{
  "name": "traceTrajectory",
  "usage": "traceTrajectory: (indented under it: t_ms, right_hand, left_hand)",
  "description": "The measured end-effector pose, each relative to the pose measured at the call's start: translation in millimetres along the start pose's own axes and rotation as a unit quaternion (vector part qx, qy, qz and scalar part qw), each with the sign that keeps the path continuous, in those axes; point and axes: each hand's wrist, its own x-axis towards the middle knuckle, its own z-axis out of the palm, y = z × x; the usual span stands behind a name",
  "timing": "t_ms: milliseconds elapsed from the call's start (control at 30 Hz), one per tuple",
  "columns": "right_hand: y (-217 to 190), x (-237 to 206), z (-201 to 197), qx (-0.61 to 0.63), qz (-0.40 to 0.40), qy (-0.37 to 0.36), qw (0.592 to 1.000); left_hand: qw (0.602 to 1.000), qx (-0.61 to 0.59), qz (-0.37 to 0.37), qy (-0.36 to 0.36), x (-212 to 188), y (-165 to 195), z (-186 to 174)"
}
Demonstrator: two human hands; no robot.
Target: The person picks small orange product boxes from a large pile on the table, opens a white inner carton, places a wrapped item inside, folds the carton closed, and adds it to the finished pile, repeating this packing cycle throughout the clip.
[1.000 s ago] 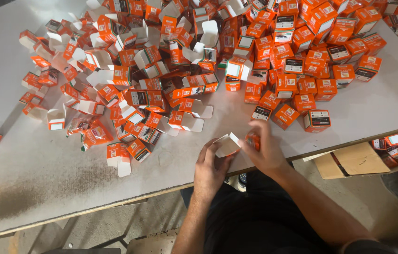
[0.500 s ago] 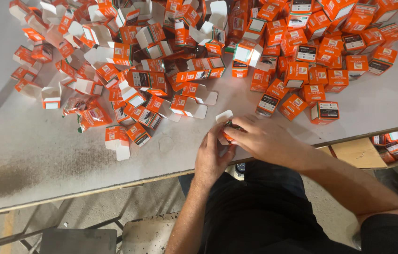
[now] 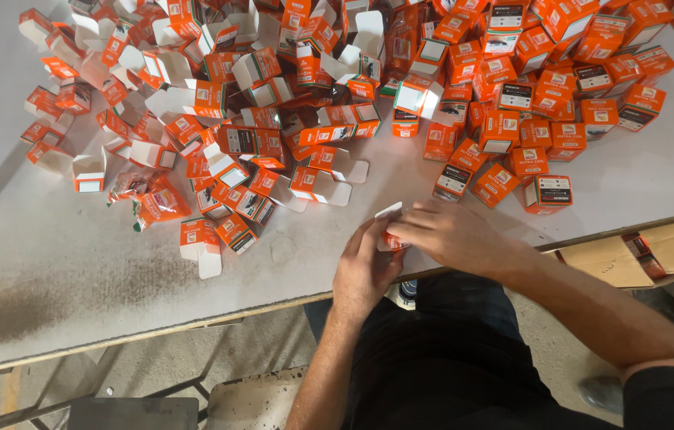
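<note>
Near the table's (image 3: 50, 271) front edge, the left hand (image 3: 365, 267) and right hand (image 3: 452, 235) close together around a small orange and white box (image 3: 390, 224), which seems partly open, though fingers hide most of it. Beyond lies a pile of open boxes (image 3: 233, 127), with closed boxes (image 3: 544, 103) heaped at right.

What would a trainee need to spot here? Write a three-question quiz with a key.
1. True or false: both hands hold one small orange box at the near table edge.
2. Which pile holds the closed boxes? A: right pile. B: left pile.
3. Fill in: under the table edge on the right lies a brown ____ carton.

Key: 1 true. 2 A; the left pile is mostly open boxes with flaps up. 3 cardboard.
</note>
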Motion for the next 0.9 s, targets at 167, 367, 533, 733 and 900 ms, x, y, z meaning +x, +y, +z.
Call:
traceTrajectory:
  t_ms: [167, 367, 533, 733, 900]
  right_hand:
    - [2.4, -0.7, 14.4, -0.001, 0.092, 0.02, 0.996]
    - [-13.5, -9.7, 14.3, -0.039, 0.098, 0.092, 0.99]
    - [-14.5, -15.1, 23.4, 0.015, 0.128, 0.077, 0.989]
    - [-19.6, -28.0, 27.6, 0.185, 0.222, 0.154, 0.945]
    - [-23.0, -29.9, 31.9, 0.126, 0.17, 0.147, 0.966]
  left_hand:
    - [0.999, 0.033, 0.014, 0.004, 3.1, 4.8, -0.1]
    - [0.994, 0.087, 0.025, 0.054, -4.4, 4.7, 6.0]
    - [0.977, 0.127, 0.146, 0.087, -5.4, 7.3, 4.9]
    - [0.98, 0.115, 0.151, 0.055, 1.8, 13.9, 1.9]
    - [0.993, 0.089, 0.065, 0.044, -1.8, 12.4, 7.7]
